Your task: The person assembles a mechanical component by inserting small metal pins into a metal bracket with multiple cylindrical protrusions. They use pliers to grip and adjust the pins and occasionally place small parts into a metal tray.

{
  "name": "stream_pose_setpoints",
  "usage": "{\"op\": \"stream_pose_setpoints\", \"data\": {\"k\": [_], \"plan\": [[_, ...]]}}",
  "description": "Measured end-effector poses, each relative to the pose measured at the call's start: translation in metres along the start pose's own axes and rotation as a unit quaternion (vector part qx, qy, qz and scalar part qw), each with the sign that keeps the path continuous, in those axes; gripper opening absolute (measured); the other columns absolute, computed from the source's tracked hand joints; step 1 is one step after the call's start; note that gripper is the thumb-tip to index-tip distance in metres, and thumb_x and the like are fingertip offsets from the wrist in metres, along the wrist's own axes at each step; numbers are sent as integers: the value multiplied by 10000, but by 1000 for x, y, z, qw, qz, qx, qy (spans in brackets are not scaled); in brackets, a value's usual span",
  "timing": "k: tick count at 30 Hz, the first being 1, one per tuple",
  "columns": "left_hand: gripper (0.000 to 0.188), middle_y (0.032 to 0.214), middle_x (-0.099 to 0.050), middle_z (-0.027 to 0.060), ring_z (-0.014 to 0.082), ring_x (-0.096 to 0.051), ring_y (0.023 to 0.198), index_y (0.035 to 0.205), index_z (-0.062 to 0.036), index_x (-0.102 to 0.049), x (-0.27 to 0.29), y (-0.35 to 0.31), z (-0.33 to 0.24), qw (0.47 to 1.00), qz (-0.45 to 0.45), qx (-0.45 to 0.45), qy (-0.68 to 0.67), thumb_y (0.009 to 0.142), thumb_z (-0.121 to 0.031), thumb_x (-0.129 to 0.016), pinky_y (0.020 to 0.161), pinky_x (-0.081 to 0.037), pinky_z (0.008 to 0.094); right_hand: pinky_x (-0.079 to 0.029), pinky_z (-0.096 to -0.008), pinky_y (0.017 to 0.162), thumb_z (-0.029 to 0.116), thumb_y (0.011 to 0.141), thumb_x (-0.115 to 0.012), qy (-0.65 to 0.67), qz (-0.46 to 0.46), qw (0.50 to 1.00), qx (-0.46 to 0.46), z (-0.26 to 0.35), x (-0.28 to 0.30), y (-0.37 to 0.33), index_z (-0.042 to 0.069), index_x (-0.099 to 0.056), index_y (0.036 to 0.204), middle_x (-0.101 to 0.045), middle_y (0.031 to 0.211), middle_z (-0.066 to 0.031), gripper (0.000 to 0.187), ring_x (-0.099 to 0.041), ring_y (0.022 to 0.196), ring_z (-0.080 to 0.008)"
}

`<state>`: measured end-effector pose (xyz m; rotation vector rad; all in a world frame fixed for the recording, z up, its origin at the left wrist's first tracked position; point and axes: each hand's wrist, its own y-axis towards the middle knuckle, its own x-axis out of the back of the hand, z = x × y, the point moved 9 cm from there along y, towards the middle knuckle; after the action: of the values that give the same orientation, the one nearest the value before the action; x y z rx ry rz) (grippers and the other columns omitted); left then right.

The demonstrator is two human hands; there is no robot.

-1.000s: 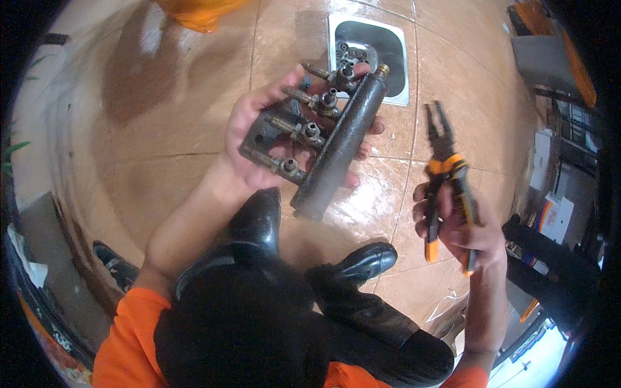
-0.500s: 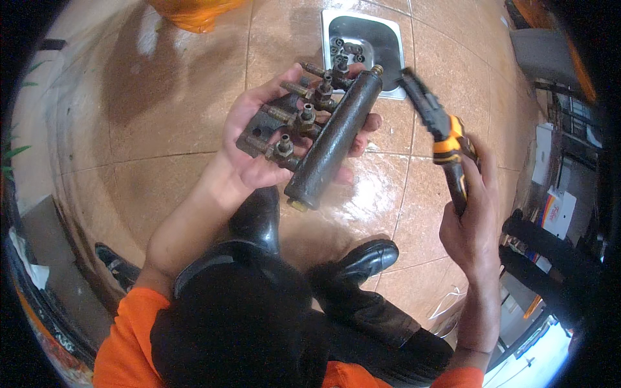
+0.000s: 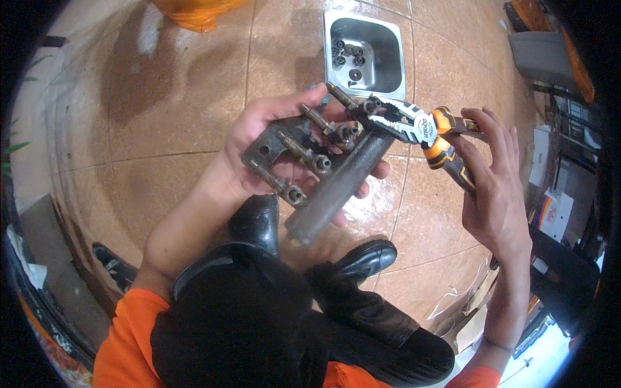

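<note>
Left hand (image 3: 244,129) cupped under a dark four-branched pipe (image 3: 339,187), thick barrel at the palm's four o'clock, right hand (image 3: 497,197) loosely wrapped round orange-handled pliers (image 3: 425,129), their head toward its ten o'clock, jaws apart at the farthest fitting (image 3: 372,104), contact hard to tell.

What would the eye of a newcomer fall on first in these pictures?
Probably first the pliers, with orange-and-black handles and open jaws, in the right hand, right of centre. Next, the dark metal pipe with four side fittings, held in the left hand near the middle. Beyond it, a shiny metal basin on the tiled floor holds small dark parts.
</note>
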<state>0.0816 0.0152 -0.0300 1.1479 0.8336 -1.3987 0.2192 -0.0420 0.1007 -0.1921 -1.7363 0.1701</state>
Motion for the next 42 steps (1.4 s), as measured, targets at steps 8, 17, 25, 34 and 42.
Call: {"op": "stream_pose_setpoints", "data": {"k": [8,17,25,34,42], "plan": [[659,1373,-469,384,515,-565,1207,1498,-58,-356,2,0,-2,998,-39,-27,30,1037,-529,-351,957,-462,730,-455,-478,947,-89,669,-594,58,-5,998,-10,5,-13,-4,55,-654,1120,-514,1270,-197,478,-532,1132,-395],[652,1337,-521,349,477,-614,1158,1546,-74,-279,-2,3,-4,990,-55,-44,122,1053,-498,-327,920,-519,684,-497,-470,858,-72,663,-663,102,34,989,-98,10,-39,-18,47,-661,1098,-497,1228,-195,450,-539,1117,-391],[678,1441,-404,377,537,-568,1189,1579,-116,-206,17,1,-2,979,-94,-50,175,1049,-521,-333,897,-482,736,-449,-473,920,-89,669,-648,87,43,989,-108,5,-50,-24,64,-674,1097,-492,1255,-171,456,-504,1142,-383],[670,1381,-478,372,490,-615,1147,1519,-11,-304,20,-2,-11,947,-144,-30,287,1060,-498,-312,861,-559,638,-389,-511,1017,-95,678,-614,55,16,997,-50,1,-29,-16,47,-647,1081,-497,1257,-195,429,-483,1180,-398],[666,1288,-562,340,454,-680,1035,1495,46,-312,16,0,-13,942,-173,-54,284,1072,-467,-281,755,-641,495,-403,-520,989,-134,661,-602,38,2,998,-54,9,-21,-19,30,-636,1135,-472,1268,-210,503,-491,1176,-422]]}}
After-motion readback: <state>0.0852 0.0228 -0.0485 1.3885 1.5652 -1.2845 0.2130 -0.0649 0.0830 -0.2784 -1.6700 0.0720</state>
